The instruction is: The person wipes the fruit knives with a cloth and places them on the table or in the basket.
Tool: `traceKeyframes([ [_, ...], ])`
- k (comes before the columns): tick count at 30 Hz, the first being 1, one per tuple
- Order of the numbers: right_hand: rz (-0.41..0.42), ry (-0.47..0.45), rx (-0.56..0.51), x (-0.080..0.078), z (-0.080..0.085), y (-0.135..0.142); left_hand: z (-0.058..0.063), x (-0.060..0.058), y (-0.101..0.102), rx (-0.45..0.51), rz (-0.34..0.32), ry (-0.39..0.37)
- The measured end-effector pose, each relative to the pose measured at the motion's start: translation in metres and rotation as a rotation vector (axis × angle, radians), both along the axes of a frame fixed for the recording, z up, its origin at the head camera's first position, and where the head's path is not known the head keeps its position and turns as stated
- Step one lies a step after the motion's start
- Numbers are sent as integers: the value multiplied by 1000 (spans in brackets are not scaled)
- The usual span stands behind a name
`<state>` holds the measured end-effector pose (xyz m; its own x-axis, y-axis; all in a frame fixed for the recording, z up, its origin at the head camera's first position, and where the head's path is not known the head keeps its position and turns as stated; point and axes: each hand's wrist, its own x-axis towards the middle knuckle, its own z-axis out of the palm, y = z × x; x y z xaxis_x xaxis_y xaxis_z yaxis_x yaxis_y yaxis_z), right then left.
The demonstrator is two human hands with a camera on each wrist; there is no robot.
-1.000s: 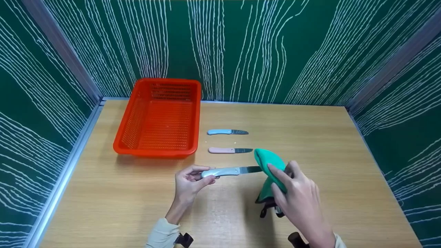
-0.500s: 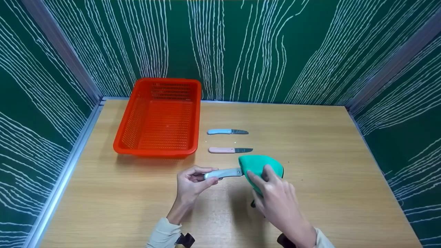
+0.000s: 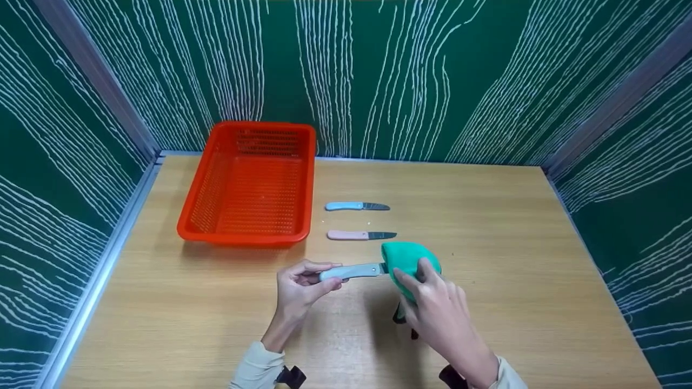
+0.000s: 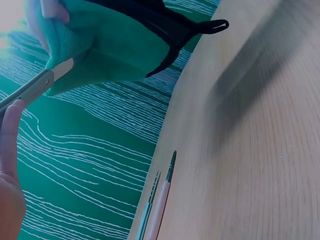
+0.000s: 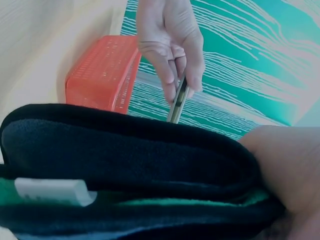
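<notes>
My left hand pinches the handle end of a light grey-blue folding knife, held above the table with its blade pointing right. A green cloth with black edging is folded around the blade, and my right hand grips it from the near right side. Only a short piece of blade shows beside the handle; the cloth hides the rest. In the left wrist view the blade goes into the fold of the cloth. The black edging fills much of the right wrist view.
Behind the held knife, a pink-handled knife and a blue-handled knife lie on the table, blades to the right. A red plastic basket stands at the back left. Green walls with white lines enclose the table.
The right hand has moved left with the cloth, over the blade towards the handle, then slightly back right. The left hand has shifted only slightly with the knife.
</notes>
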<state>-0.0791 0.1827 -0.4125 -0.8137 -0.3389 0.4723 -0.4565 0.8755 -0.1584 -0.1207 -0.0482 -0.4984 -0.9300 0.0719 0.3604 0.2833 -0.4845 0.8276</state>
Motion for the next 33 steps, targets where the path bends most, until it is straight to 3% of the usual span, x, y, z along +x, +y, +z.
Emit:
traceKeyframes([
  [18,-78,-59,-73,-5,-3,22,1,2,-5,52,13,-57],
  [33,-156,-53,-153,-11,-1,40,-3,-1,-7,72,23,-57],
])
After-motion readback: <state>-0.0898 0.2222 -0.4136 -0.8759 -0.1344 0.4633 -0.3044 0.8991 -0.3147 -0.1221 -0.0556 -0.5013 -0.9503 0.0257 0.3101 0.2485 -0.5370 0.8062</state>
